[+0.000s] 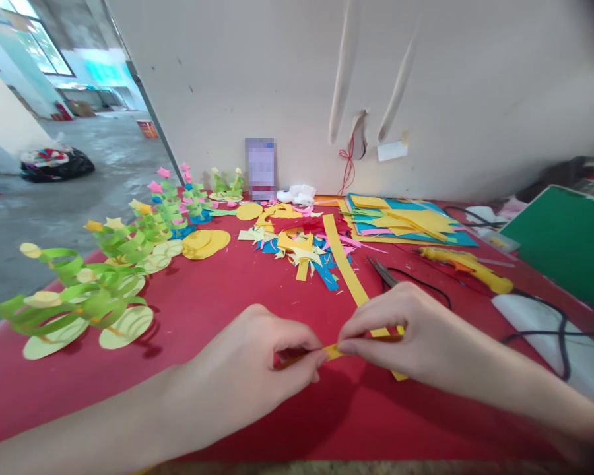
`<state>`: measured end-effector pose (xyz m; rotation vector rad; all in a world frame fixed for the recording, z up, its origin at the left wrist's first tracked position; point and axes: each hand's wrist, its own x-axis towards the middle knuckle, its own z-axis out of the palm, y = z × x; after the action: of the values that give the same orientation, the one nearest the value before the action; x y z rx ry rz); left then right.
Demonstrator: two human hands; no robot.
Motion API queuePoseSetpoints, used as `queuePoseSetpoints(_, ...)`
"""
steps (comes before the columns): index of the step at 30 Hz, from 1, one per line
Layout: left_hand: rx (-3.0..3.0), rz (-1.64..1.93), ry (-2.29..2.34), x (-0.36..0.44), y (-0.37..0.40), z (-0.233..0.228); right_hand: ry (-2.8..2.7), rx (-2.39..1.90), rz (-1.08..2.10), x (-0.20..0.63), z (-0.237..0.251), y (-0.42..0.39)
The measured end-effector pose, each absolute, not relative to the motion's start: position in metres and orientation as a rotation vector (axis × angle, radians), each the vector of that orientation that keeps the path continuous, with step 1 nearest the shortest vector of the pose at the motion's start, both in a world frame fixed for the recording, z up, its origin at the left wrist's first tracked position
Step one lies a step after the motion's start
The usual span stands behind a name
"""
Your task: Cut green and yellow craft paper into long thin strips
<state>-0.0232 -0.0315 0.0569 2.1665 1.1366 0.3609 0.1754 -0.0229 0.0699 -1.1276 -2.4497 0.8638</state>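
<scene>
Between my two hands, a narrow yellow paper strip [332,352] is held just above the red tabletop. My left hand [270,356] pinches it with thumb and fingertips, and my right hand [393,330] pinches it a short way to the right. Under the right hand lies a longer yellow paper strip [344,260], running away toward the back. Partly hidden behind my right hand are scissors [382,270] with their blades showing.
Green paper spiral plants [99,277] on round bases line the left side. Colourful paper scraps [301,244] lie mid-table, with paper sheets [416,221] behind. A yellow glue gun [468,267] and its black cable are at right, near a green board [564,244]. A phone [261,168] leans on the wall.
</scene>
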Motion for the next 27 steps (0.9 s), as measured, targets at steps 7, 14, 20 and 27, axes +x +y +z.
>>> queuePoseSetpoints(7,1.953,0.319,1.172,-0.024,-0.021,0.070,-2.582,-1.368,0.766,0.222,0.085,0.014)
queuePoseSetpoints(14,1.966,0.379,1.145,-0.024,-0.019,0.059,-2.322,-1.423,0.632,0.217,0.082,0.016)
queuePoseSetpoints(20,2.006,0.404,1.093,-0.023,-0.020,0.051,-2.552,-1.156,0.774,0.175,0.062,-0.020)
queuePoseSetpoints(27,2.067,0.293,1.067,-0.024,-0.024,0.045,-2.576,-1.141,0.780,0.172,0.062,-0.028)
